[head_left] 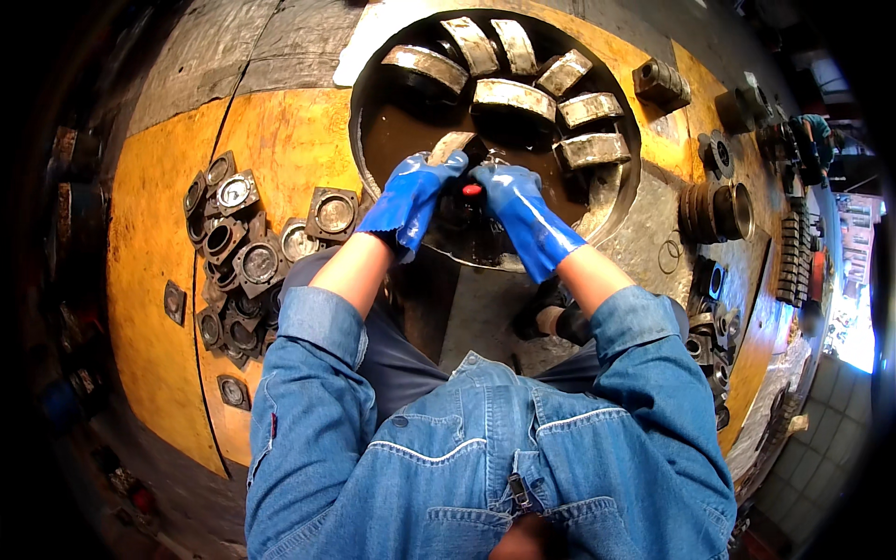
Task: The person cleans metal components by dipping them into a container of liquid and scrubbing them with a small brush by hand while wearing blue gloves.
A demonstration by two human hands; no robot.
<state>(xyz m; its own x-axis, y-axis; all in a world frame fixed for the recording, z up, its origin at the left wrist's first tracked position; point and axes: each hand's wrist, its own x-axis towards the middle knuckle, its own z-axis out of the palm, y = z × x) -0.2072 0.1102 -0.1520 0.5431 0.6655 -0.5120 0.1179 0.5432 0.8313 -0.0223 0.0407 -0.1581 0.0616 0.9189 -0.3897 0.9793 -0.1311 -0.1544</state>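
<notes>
Both of my hands wear long blue rubber gloves and are close together over the near side of a large round basin (613, 201) of brown liquid. My left hand (411, 198) is closed on a thick curved metal part (452, 146), pale along its outer face and dark inside. My right hand (521, 207) is closed at the part's right side, around something dark. A small red piece (472, 190) shows between the gloves; what it belongs to is hidden. Beyond my hands, several similar ring-shaped metal parts (513, 98) stand in the liquid along the basin's far and right sides.
Left of the basin, square metal flanges with round holes (258, 263) lie heaped on yellow boards (149, 215). To the right are stacked rings (717, 213), a cylindrical part (661, 86), thin rings (669, 256) and more flanges (714, 327). A person (814, 140) is at far right.
</notes>
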